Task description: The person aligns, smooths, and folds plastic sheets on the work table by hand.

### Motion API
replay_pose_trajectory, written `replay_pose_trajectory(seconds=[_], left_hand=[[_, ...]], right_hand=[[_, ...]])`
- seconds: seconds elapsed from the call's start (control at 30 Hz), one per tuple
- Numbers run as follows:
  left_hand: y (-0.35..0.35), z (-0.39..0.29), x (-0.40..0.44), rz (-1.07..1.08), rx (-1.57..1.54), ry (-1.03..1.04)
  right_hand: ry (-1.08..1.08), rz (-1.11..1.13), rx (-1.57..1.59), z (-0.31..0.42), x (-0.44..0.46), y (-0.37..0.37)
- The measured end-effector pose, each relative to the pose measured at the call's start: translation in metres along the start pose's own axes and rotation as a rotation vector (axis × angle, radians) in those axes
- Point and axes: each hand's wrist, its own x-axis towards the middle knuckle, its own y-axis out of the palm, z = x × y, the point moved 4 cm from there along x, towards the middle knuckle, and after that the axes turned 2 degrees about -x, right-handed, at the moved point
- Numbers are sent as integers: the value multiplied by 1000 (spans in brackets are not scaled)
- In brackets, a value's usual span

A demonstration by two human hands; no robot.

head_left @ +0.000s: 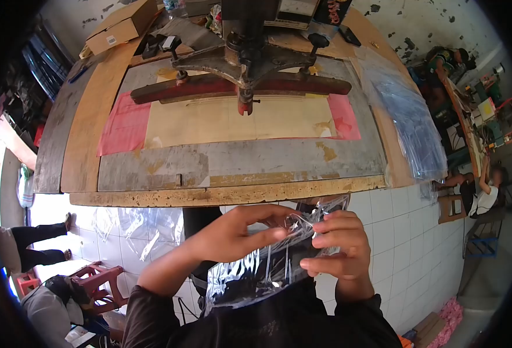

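Note:
A crumpled clear plastic sheet or bag (273, 272) hangs in front of my dark shirt, just below the table's front edge. My left hand (238, 232) pinches its upper part, with thumb and fingers closed on a gathered fold. On the other side, my right hand (343, 243) grips the plastic with bent fingers. Both hands are close together, and glare on the film hides its exact shape. Beyond them, the press (244, 75) has a long red bar above a yellow sheet (233, 119) with pink ends.
A stack of clear plastic sheets (410, 116) lies along the table's right side. At the back left stands a cardboard box (119, 26). The wooden front edge (227, 194) is just ahead of my hands. Other people are at both sides, with a red stool (102, 284) on the left.

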Motion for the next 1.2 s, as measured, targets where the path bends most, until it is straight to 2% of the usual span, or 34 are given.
replay_pose_trajectory(seconds=[0.03,0.07,0.1,0.13,0.17,0.2,0.23,0.3,0.37,0.47,0.57,0.77,0.87,0.93,0.97,1.03,1.1,1.2], left_hand=[[5,6,5,34,-34,-105],[8,8,8,35,-34,-104],[8,8,10,-54,-101,-65],[6,8,12,-142,-169,-27],[4,12,13,-138,-167,-27],[-2,11,13,-169,-82,98],[-5,8,12,-201,1,222],[-7,4,10,-213,112,258],[-10,7,5,-279,188,216],[-9,10,3,-327,145,229],[-14,16,1,-396,126,260],[-20,22,-4,-468,-72,177],[-16,28,1,-461,-100,210],[-16,32,5,-479,-68,190],[-17,33,6,-499,-31,175],[-14,33,9,-508,-86,168],[-12,37,11,-530,-91,80],[-3,36,13,-473,94,146]], right_hand=[[34,8,6,-4,-2,2],[5,-7,45,-7,-4,3],[4,-9,42,-8,-1,2],[215,-57,127,-15,3,1],[374,-84,224,-22,1,4],[531,-128,324,-29,-2,8],[532,-129,324,-33,-5,1],[503,421,110,-40,-14,3],[494,405,115,-41,-16,5],[551,361,157,-49,-22,12],[473,308,153,-51,-18,15],[474,468,130,-42,-14,11],[594,445,188,-46,-26,12],[768,421,299,-50,-37,8],[771,422,300,-53,-39,10],[629,288,213,-57,-37,7],[687,316,221,-58,-34,4],[629,343,191,-56,-23,9]])
